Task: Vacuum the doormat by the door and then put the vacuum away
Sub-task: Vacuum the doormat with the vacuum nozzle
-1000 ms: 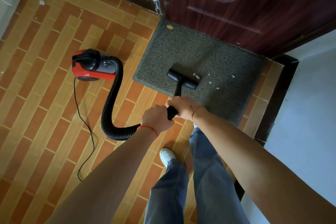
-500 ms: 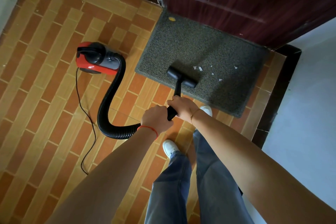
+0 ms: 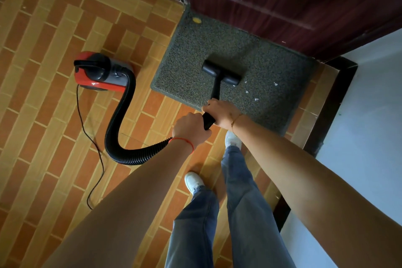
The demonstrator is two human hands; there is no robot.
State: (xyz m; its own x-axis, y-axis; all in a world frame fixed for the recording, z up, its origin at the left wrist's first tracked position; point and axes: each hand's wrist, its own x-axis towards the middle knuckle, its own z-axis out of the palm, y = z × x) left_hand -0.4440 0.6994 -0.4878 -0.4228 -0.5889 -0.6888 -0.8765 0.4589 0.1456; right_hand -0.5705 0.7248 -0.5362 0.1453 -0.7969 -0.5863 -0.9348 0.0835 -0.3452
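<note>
Doormat [image 3: 250, 54] sits right against the door [image 3: 304, 2], nozzle [image 3: 221, 73] mid-mat. Both hands, left [image 3: 190, 129] and right [image 3: 221, 113], wrap the hose [image 3: 121, 137]. White scraps [image 3: 256, 99] lie right of the nozzle, so I'd sweep slowly that way, keeping it flat.

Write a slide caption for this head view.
Both hands grip the vacuum hose, nozzle on the doormat.
</note>
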